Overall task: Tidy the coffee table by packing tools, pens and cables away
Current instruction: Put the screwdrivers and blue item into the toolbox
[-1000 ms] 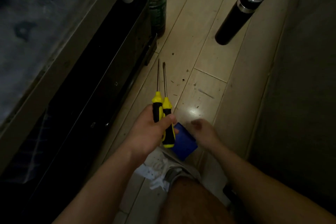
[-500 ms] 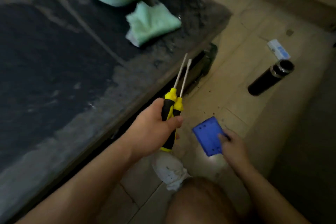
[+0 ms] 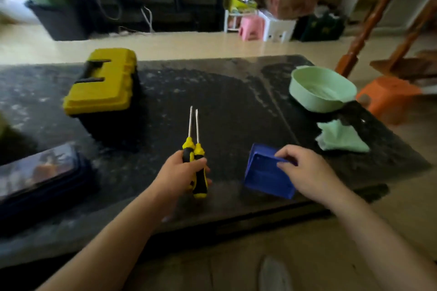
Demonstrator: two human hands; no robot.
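Note:
My left hand (image 3: 179,172) grips two yellow-and-black screwdrivers (image 3: 194,146) together, shafts pointing up and away, over the dark stone coffee table (image 3: 224,92). My right hand (image 3: 305,170) holds a small blue plastic box (image 3: 264,175) by its top edge, resting on or just above the table near its front edge. A black toolbox with a shut yellow lid (image 3: 104,82) stands at the back left of the table, beyond my left hand.
A pale green bowl (image 3: 321,87) and a green cloth (image 3: 340,137) lie at the table's right. A dark flat case (image 3: 40,172) sits at the left front. An orange stool (image 3: 387,94) stands right of the table. My shoe (image 3: 274,274) shows below.
My view has swung up from the floor to the tabletop. Both hands rose with it, the left keeping the screwdrivers, the right bringing the blue box over the table.

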